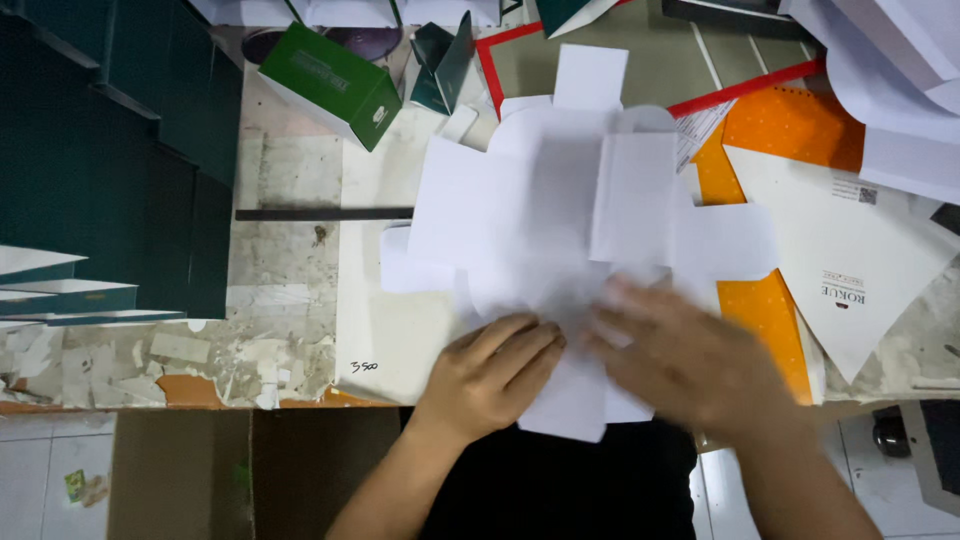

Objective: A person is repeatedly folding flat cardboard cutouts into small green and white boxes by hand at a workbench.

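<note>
Both hands lie on a flat white box cut-out (560,220) on the work table (290,250). Left hand (495,370) is flat with its fingers close together, pressing down on the near edge of the white card. Right hand (690,365) is blurry, so I cannot tell how wide its fingers are spread — it looks open and flat on the card, just beside the left hand. Neither hand is gripping anything that I can see.

The white cut-out lies spread out in the middle of the table, with its near end hanging a little over the table edge, close to the person's body. Most of its flaps lie flat. One panel near the middle looks a bit lifted or folded over. I think the folding has only just begun — no sides stand up yet, and nothing has the shape of a box. Nearly all the flaps are left to fold.

Under and beside the white card are orange sheets (790,125). A white triangle-shaped card (840,250) lies to the right. A finished green box (335,82) sits tilted at the far side of the table, and a stack of dark green flat cards (100,170) fills the left side
</note>
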